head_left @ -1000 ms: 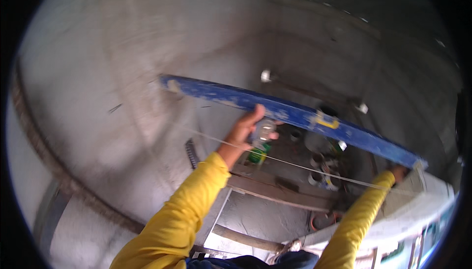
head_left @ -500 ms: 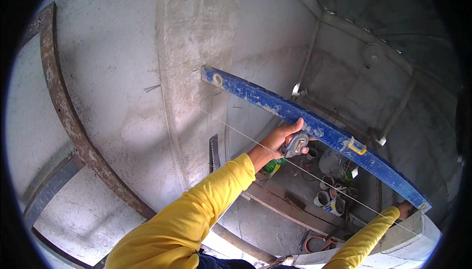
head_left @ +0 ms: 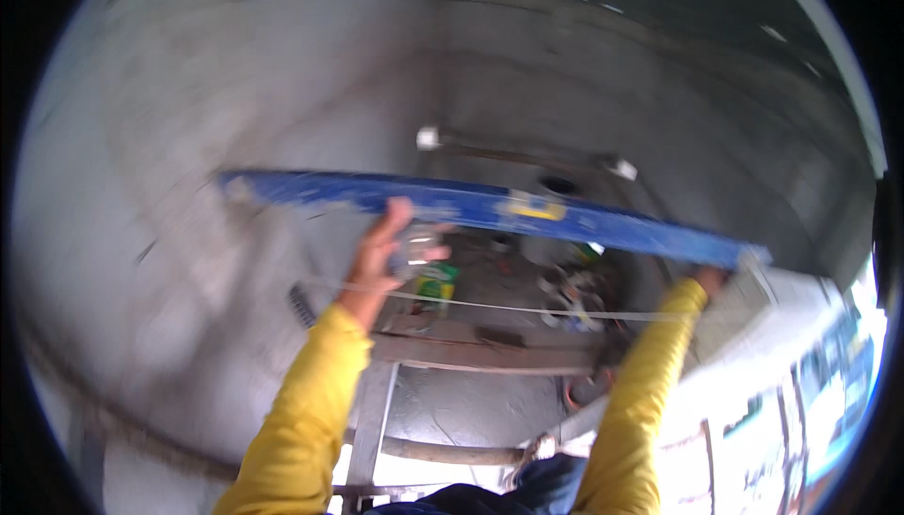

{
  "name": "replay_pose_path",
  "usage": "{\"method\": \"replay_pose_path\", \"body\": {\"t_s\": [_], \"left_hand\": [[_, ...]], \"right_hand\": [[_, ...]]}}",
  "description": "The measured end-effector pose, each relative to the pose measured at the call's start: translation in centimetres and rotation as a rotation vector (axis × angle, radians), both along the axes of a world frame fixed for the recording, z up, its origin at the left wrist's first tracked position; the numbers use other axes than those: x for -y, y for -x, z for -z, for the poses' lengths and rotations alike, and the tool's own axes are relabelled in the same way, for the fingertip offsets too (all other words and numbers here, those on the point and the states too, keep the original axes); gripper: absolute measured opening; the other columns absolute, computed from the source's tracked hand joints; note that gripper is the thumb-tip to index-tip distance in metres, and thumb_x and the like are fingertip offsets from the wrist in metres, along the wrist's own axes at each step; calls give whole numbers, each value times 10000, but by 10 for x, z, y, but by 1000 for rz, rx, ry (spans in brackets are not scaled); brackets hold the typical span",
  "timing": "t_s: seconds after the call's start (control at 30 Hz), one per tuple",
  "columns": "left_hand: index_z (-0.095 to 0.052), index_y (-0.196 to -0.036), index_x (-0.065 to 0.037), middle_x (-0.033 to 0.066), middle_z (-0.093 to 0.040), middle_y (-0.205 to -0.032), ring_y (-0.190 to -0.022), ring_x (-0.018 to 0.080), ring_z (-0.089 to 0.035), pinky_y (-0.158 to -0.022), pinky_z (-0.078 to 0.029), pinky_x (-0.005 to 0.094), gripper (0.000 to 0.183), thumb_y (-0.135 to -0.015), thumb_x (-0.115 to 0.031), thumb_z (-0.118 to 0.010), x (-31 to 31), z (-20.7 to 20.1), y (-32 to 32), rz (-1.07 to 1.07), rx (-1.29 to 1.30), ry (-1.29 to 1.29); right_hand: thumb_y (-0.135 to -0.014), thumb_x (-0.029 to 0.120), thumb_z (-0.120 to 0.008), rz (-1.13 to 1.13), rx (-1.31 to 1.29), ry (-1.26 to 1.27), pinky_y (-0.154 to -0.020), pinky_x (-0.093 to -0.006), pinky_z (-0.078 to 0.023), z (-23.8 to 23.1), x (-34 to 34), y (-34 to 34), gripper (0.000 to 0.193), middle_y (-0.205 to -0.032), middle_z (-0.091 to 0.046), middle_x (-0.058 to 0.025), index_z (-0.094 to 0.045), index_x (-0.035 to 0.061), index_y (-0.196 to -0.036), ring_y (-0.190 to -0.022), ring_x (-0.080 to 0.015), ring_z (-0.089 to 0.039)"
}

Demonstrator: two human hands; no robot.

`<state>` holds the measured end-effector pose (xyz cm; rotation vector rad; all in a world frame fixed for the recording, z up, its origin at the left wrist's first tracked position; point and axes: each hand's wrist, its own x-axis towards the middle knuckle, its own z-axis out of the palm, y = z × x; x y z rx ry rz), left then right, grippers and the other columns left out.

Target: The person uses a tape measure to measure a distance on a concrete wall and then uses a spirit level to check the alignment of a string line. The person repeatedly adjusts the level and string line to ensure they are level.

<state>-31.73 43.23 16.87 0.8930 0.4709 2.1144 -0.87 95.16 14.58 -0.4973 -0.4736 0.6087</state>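
Observation:
A long blue spirit level with a yellow-framed vial spans the view, nearly level, from the left wall to a pale ledge on the right. My left hand is closed around a tape measure, its thumb laid against the level's near face. Under the level's right end my right hand is closed on it, most of its fingers hidden behind the bar and the ledge. A white string runs taut below the level, crossing by my left wrist and right forearm. Motion blurs the picture.
Wooden planks lie below my hands. Past them, on the lower floor, sit a green package and a cluster of containers. The pale concrete ledge borders the right. A saw-like toothed blade rests by the left wall.
My view has swung to the right, so the level now looks flatter and the bright outdoor side shows. Both hands keep their places along the level, the tape measure still in the left.

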Motion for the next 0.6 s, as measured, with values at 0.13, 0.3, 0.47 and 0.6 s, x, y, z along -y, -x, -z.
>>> {"method": "replay_pose_path", "body": {"t_s": [0.13,0.3,0.47,0.6], "left_hand": [[-614,-1305,-119,94,-662,-1314,-1255,257,-568,-729,-478,394,467,-1036,-493,-536,8,-1,13,37,-121,-54],[-613,-1316,-143,79,-662,-1320,-1273,250,-561,-720,-453,375,445,-1043,-484,-531,-6,-6,6,45,-128,-46],[-607,-1323,-138,71,-660,-1322,-1273,251,-565,-717,-446,371,444,-1047,-477,-532,-4,-6,4,35,-124,-50],[-604,-1327,-133,71,-658,-1327,-1265,254,-569,-718,-445,375,445,-1049,-473,-529,-3,-5,4,28,-127,-52]], "right_hand": [[-969,99,-633,-85,-149,-38,-1012,-362,-522,-11,32,30,394,-1271,-684,-204,-612,-105,-1306,-1108,-266,-677],[-966,130,-586,162,86,-6,-1029,-400,-500,-7,28,11,430,-1282,-677,-246,-609,-112,-1320,-1120,-348,-676],[-967,177,-568,126,172,91,-1021,-410,-494,-4,26,6,437,-1274,-674,-274,-632,-116,-1285,-1118,-361,-678],[-980,195,-561,110,276,203,-1001,-407,-501,3,29,7,436,-1248,-689,-262,-637,-110,-1281,-1106,-354,-681]]}}
